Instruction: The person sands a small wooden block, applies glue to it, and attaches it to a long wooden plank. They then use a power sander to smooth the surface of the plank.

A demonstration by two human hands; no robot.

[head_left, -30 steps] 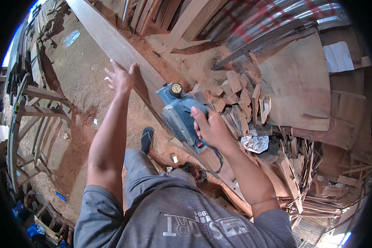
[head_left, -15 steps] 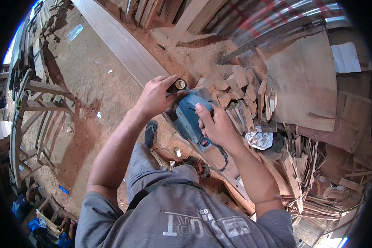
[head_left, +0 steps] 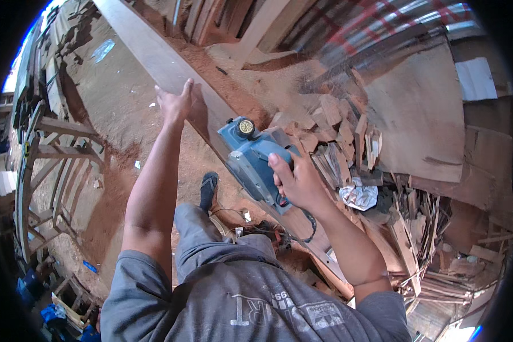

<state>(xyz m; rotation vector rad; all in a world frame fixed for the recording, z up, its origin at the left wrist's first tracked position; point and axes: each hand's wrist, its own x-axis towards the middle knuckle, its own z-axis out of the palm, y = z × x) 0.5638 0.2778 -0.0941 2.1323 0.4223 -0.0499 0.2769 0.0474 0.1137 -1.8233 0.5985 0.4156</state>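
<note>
A blue electric hand planer (head_left: pixel 251 157) with a round black knob rests on a long wooden plank (head_left: pixel 171 62). The plank runs from the upper left down toward my right side. My right hand (head_left: pixel 299 179) is wrapped round the planer's rear handle, the thumb lying on top. Ahead of the planer, my left hand (head_left: pixel 175 105) is at the plank's left edge with its fingers apart and casts a shadow on the wood. I cannot make out whether it touches the board. A dark cord (head_left: pixel 310 225) loops from the back of the planer.
Wood offcuts (head_left: pixel 330 122) are heaped right of the plank, beside a crumpled silvery wrapper (head_left: pixel 358 196). Sawdust (head_left: pixel 268 68) covers the ground beyond. A large wooden sheet (head_left: pixel 413 108) leans at the right. A timber frame (head_left: pixel 60 142) stands at the left. My sandalled foot (head_left: pixel 208 191) is beside the plank.
My left hand has let go of the planer's front knob and moved forward and left to the plank's edge. The planer, with my right hand on it, has shifted only slightly.
</note>
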